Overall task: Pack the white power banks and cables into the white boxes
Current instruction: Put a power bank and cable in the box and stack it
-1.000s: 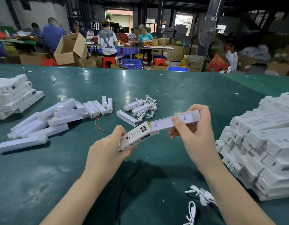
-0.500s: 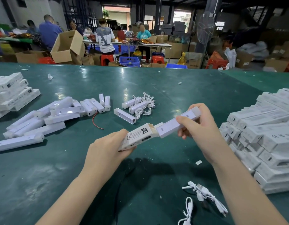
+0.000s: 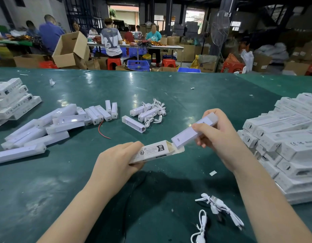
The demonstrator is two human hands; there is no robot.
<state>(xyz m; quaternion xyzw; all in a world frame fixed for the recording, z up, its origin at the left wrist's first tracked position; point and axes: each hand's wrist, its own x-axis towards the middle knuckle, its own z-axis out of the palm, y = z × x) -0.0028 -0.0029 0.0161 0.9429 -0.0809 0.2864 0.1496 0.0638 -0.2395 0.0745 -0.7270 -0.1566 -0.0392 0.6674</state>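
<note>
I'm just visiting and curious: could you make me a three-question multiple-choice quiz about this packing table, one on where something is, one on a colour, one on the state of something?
1. Where do the loose white cables nearest the person lie?
A. on the table near the right forearm
B. on top of the stack of boxes
C. inside a cardboard carton

2. What colour is the thin stray wire on the table?
A. blue
B. red
C. yellow

3. How far is the power bank into the box?
A. fully inside, flap closed
B. only its tip at the open end
C. lying on the table, untouched

Answers:
1 A: the cables lie on the green table.
2 B: the wire is red.
3 B: the right hand holds the power bank at the mouth of the box gripped by the left hand.
</note>
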